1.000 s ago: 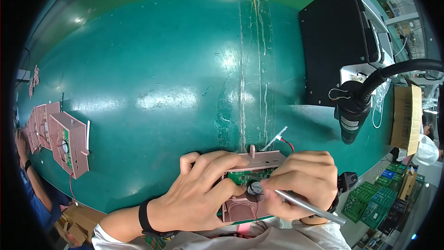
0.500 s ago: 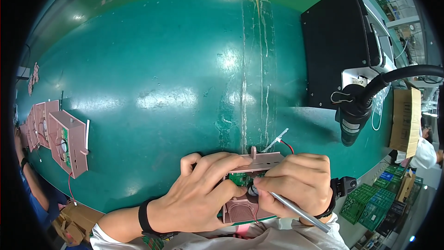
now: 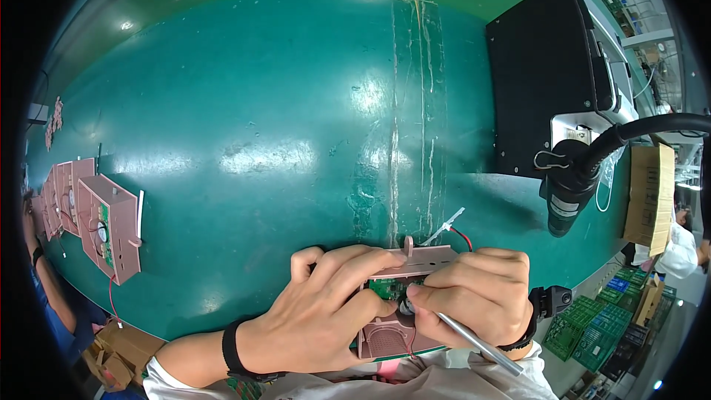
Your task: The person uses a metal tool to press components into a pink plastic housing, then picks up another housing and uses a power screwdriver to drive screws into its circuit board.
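There sat the pink housing (image 3: pixel 386 341), at the surface's (image 3: pixel 259 215) near edge! The left hand (image 3: pixel 326 307) clasped it, fingers bent across its left side, while the right hand (image 3: pixel 474 295) pinched a slim silver tool (image 3: pixel 483 346) right beside the round black part (image 3: pixel 404 307), tip hidden.

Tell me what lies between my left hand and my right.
In the head view, the open pink case shows between the left hand and right hand, with its green circuit board and a partly hidden round part.
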`<state>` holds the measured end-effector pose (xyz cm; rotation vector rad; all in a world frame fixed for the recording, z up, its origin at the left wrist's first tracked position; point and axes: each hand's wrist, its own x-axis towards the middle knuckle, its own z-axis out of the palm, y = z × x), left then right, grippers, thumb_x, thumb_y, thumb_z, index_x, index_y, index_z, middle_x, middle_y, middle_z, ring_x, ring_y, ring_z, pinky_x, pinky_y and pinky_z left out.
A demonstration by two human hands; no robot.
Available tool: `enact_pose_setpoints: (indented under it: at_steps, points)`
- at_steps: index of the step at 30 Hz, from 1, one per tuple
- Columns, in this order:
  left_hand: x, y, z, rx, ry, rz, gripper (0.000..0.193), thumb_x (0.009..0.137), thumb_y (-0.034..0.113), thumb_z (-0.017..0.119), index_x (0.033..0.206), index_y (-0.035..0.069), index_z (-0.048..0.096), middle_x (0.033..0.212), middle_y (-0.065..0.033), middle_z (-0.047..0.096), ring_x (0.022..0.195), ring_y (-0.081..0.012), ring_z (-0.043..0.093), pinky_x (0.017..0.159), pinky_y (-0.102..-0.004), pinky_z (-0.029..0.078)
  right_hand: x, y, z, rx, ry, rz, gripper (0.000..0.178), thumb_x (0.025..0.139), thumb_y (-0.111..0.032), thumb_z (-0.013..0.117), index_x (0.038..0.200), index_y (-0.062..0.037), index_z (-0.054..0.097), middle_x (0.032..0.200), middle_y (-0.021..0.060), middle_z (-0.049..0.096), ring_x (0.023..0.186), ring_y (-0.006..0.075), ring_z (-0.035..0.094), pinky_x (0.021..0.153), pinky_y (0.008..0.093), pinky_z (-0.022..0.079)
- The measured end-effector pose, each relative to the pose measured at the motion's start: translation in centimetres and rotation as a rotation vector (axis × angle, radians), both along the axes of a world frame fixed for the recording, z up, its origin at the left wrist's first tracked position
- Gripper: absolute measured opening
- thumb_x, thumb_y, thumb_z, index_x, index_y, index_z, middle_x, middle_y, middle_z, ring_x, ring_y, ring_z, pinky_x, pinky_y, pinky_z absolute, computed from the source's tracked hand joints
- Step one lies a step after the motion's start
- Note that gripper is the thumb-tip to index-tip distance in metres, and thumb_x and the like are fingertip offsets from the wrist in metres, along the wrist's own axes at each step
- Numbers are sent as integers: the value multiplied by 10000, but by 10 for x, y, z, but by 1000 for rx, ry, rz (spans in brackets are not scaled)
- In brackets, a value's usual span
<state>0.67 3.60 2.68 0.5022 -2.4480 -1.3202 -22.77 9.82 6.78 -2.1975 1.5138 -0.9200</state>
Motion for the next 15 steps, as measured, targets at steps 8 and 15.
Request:
enact_pose_setpoints:
  at_steps: [8,15]
  points:
    - [-1,-1,1,10,-7,-9,569,682,342,972,1077,134,619,1525,-133,496,1361,-348,513,1011,-485,317,2,3,-4,-34,54,6,157,693,-57,845,799,-81,732,710,-5,666,528,139,602,438,270,391]
    - [0,-1,0,-13,-9,9,554,695,339,965,1076,124,625,1526,-142,498,1362,-357,519,1018,-480,321,7,1,-2,-62,118,6,190,682,-12,835,759,-90,679,705,-2,657,533,143,605,438,273,389]
